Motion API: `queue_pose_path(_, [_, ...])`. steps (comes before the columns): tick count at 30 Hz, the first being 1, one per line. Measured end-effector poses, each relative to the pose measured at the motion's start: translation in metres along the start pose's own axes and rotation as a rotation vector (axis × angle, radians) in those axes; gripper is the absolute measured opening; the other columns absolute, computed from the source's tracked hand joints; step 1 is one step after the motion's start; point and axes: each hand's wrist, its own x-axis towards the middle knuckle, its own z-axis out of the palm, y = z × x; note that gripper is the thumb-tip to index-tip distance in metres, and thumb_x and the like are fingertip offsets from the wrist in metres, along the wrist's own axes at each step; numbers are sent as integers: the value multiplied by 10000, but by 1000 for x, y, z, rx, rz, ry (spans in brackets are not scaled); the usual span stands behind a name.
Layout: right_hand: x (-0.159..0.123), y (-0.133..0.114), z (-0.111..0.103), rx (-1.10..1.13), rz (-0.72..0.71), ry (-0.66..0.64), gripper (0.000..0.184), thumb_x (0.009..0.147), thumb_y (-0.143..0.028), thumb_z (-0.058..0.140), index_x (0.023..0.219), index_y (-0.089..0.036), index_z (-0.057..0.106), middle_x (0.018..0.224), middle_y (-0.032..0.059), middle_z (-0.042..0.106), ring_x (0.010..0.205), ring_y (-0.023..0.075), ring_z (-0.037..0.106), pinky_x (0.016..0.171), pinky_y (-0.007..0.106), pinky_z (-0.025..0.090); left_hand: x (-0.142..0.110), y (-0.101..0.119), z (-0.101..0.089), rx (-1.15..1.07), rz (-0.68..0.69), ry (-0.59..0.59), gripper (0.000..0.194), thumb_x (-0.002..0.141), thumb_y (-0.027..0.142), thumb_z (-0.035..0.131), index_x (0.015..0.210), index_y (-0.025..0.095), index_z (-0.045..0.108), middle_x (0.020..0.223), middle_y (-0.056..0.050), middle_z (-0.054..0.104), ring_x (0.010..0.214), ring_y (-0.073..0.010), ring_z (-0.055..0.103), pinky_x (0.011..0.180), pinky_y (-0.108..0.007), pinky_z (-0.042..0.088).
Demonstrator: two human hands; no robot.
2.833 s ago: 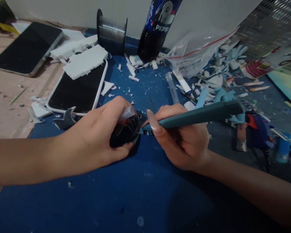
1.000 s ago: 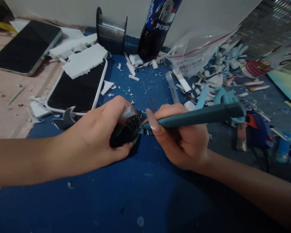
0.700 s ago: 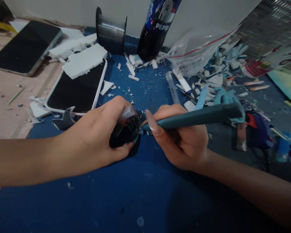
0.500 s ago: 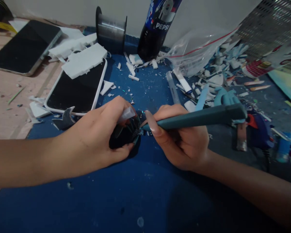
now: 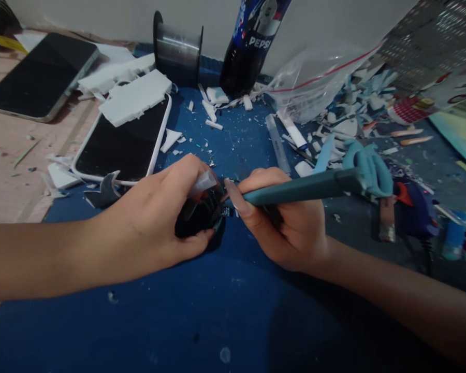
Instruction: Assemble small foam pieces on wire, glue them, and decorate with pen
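Observation:
My left hand (image 5: 159, 207) is closed around a dark, glossy piece (image 5: 192, 217) just above the blue work surface (image 5: 217, 305). Much of that piece is hidden by my fingers, and its kind is unclear. Fine pale marks show along its right edge. In a pen-like grip, my right hand (image 5: 291, 223) holds a slim tool with a teal handle (image 5: 303, 189), which slants up to the right. Its tip is close to the right edge of the dark piece; whether they touch, I cannot tell.
Behind my left hand lie a white-framed phone (image 5: 120, 140) and a white moulded part (image 5: 135, 98). A line spool (image 5: 178, 49), a Pepsi bottle (image 5: 248, 52) and a plastic bag (image 5: 310, 77) stand behind. Scraps and teal loops (image 5: 373, 166) lie right.
My right hand and the teal-handled tool have shifted slightly left, and the handle's far end has drawn in, uncovering more of the teal loops. My left hand has hardly moved.

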Motion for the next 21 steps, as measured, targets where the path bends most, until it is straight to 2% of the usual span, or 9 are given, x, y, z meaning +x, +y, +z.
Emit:
queue_pose_path(4, [0, 0, -1, -41, -14, 26, 111, 866, -66, 547, 860, -176, 528, 763, 11, 598, 537, 73, 478, 535, 231, 480, -1, 1, 0, 9, 3, -2, 269, 751, 222, 608, 957, 191, 437, 877, 13, 581, 704, -109, 607, 487, -168, 415])
queue_pose_path(9, [0, -1, -1, -68, -3, 1, 127, 858, -65, 550, 884, -188, 540, 813, 24, 632, 578, 92, 537, 583, 248, 507, -1, 0, 0, 2, 7, -2, 277, 737, 210, 617, 943, 200, 432, 937, -23, 622, 725, -133, 622, 471, -191, 420])
queue_pose_path(13, [-1, 0, -1, -101, -16, 31, 122, 855, -66, 556, 882, -184, 546, 838, 35, 650, 657, 111, 591, 612, 251, 523, 0, -1, 0, 7, 10, 5, 284, 737, 227, 623, 942, 208, 428, 985, -29, 619, 690, -122, 611, 468, -197, 421])
queue_pose_path(16, [-1, 2, 0, -81, -7, 17, 126, 841, -42, 554, 881, -162, 550, 863, 58, 658, 734, 128, 625, 652, 256, 538, 0, 1, -1, 19, -5, -5, 278, 741, 217, 616, 956, 197, 441, 935, -31, 627, 688, -123, 608, 475, -203, 425])
queue_pose_path(21, [-1, 0, -1, -102, -13, 32, 106, 844, -49, 562, 878, -149, 557, 866, 58, 660, 707, 107, 613, 658, 240, 542, 0, 2, -1, 19, -7, 1, 285, 732, 215, 623, 948, 204, 438, 859, -2, 614, 680, -118, 607, 489, -194, 430])
